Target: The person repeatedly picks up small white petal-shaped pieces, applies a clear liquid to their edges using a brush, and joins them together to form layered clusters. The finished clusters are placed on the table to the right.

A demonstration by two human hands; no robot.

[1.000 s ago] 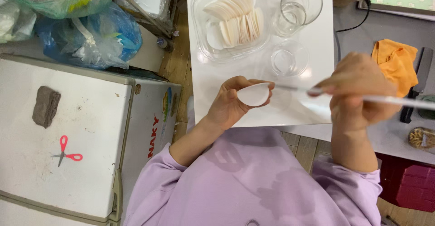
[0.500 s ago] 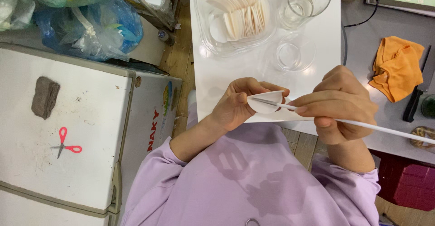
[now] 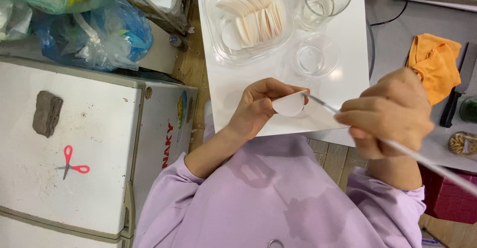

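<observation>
Covering the grey counter (image 3: pixel 397 34), a white board (image 3: pixel 348 79) carries glassware. Left hand (image 3: pixel 258 109) pinches a white disc (image 3: pixel 289 104); right hand (image 3: pixel 390 111), now farther right, grips a thin rod (image 3: pixel 422 158).

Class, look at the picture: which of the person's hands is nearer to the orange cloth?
Right. The right hand sits just left of the orange cloth, nearly touching it; the left hand, holding a white disc, is far across the board.

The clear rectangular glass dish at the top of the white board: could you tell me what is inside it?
The clear rectangular glass dish holds overlapping thin round white wafers; its bottom beneath them is covered.
</observation>
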